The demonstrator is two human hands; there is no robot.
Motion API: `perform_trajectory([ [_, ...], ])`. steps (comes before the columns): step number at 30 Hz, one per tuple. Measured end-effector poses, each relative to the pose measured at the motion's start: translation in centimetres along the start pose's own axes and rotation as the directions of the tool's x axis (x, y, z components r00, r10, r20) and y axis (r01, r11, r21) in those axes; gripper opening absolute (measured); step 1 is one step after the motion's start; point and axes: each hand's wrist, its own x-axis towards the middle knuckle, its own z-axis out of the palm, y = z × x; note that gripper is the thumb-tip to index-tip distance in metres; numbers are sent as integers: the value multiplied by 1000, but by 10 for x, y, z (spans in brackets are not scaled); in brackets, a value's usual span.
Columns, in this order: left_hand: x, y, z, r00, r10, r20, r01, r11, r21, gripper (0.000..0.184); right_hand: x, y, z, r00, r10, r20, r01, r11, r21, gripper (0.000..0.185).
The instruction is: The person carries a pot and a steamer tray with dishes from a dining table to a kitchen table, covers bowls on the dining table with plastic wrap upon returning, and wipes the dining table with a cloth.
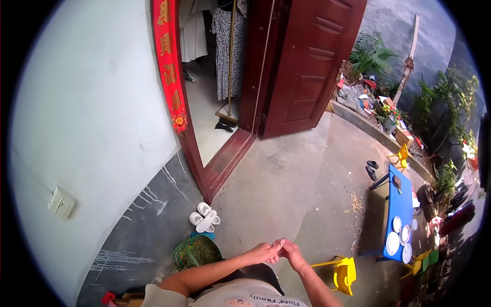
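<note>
Fingers of the left hand (262, 254) and right hand (292, 254) curl in and meet in front of the waist, tips nearly closed together; whether a small item sits between them, cannot tell. If one does, a loosened pinch could drop it onto the concrete floor (276, 204). Nearest things: green woven basket (178, 251) on the floor by the left forearm, leafy matter inside; small yellow chair (344, 276) beyond the right forearm. A careless step left could catch the basket's handle and spill it, or trip on the white shoes (205, 221) just behind. A step right could knock the chair. Farther right, blue table (400, 202), with plates (393, 243) near its edge; a bump there could tip one off.
</note>
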Motion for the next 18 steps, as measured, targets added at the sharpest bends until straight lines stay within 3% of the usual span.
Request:
perform_trajectory([
  [1, 16, 17, -14, 999, 8, -45, -9, 999, -30, 60, 33, -25, -4, 993, 18, 116, -14, 999, -33, 37],
  [4, 60, 26, -67, 953, 217, -211, -269, 927, -262, 59, 119, -104, 9, 897, 146, 417, -96, 986, -139, 39],
  [6, 79, 38, -105, 922, 129, -365, -270, 890, -368, 53, 171, -150, 37, 796, 240, 555, -181, 970, -160, 40],
  [8, 97, 43, -150, 870, 67, -489, -307, 850, -429, 46, 235, -150, 48, 772, 259, 581, -209, 966, -154, 41],
  [11, 124, 68, -225, 755, 63, -653, -351, 879, -322, 50, 328, -168, 72, 756, 281, 591, -188, 958, -215, 41],
  [13, 147, 70, -282, 683, 150, -715, -470, 840, -272, 39, 386, -191, 92, 775, 282, 565, -141, 950, -280, 40],
  [15, 172, 87, -335, 671, 36, -740, -467, 796, -385, 37, 440, -215, 110, 804, 316, 504, -181, 937, -298, 40],
  [17, 188, 116, -376, 646, 93, -757, -394, 891, -227, 40, 483, -257, 111, 773, 318, 549, -144, 930, -337, 42],
  [18, 198, 130, -391, 582, 175, -794, -346, 937, -47, 41, 511, -277, 121, 752, 290, 591, -111, 941, -321, 44],
])
